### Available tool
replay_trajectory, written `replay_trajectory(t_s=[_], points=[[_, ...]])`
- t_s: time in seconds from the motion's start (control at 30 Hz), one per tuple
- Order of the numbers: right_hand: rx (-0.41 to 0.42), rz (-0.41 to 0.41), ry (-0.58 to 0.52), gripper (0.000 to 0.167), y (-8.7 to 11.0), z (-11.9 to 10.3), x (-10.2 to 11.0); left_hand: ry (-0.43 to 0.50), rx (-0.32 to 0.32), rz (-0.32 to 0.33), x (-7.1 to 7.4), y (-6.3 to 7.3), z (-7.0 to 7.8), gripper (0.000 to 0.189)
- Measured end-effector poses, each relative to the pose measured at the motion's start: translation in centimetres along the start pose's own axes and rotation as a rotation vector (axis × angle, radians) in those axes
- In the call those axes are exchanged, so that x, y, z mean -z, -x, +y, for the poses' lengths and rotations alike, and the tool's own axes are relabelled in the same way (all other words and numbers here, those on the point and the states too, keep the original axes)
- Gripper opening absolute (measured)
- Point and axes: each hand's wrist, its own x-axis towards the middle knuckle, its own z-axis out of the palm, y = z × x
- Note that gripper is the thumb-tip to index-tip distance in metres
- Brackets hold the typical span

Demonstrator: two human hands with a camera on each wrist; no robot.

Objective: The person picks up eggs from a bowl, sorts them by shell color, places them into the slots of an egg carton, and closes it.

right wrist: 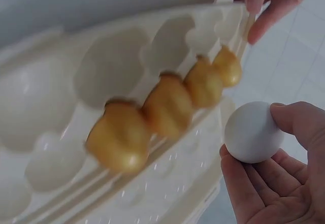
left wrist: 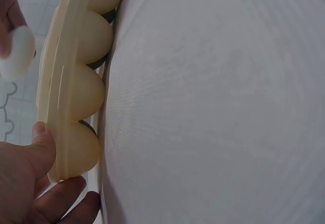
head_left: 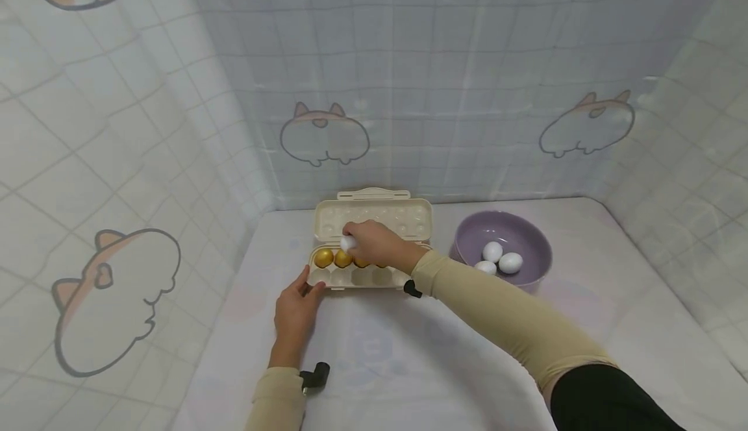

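Observation:
A cream egg carton [head_left: 374, 278] lies with its lid [head_left: 403, 213] laid back toward the wall. Several golden eggs [right wrist: 167, 107] sit along its back row; the front row shows bare cups. Between thumb and fingers, my right hand [head_left: 380, 244] pinches a white egg [right wrist: 254, 132] above the carton's back row, apart from the cups. My left hand [head_left: 297, 314] grips the carton's near left corner, thumb on the rim and fingers around the end, as the left wrist view shows. The right forearm partly hides the carton's right end.
To the right of the carton stands a purple bowl [head_left: 540, 249] with white eggs [head_left: 511, 263] inside. The right sleeve passes in front of its near left side. A white cloth [head_left: 362, 379] covers the table, and patterned curtains [head_left: 421, 126] enclose the back and sides.

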Motion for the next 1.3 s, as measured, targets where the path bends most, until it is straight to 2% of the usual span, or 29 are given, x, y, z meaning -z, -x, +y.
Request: replay_trajectory(t_s=[0.23,0.4,0.77,0.9,1.0,1.3], points=[[0.067,0.001,0.04,0.032,-1.1,-1.6,-2.4,-0.016,-0.046,0.021,0.1,0.2,-0.2,0.067],[0.104,0.013,0.093,0.033,-1.5,-2.5,-3.8,-0.022,-0.051,0.037,0.1,0.3,-0.1,0.067],[0.106,-0.009,0.162,0.039,-2.1,-2.7,-7.5,-0.022,-0.033,0.041,-0.1,0.3,-0.1,0.066],[0.093,-0.008,0.17,0.041,-2.0,-3.1,-7.9,-0.028,-0.039,0.048,-0.2,0.2,-0.2,0.066],[0.098,0.005,0.219,0.039,-1.9,-3.4,-7.9,-0.033,-0.051,0.06,-0.3,0.1,-0.3,0.067],[0.16,0.06,0.328,0.042,-1.9,-3.6,-8.4,-0.037,-0.05,0.057,-0.3,0.2,-0.3,0.065]])
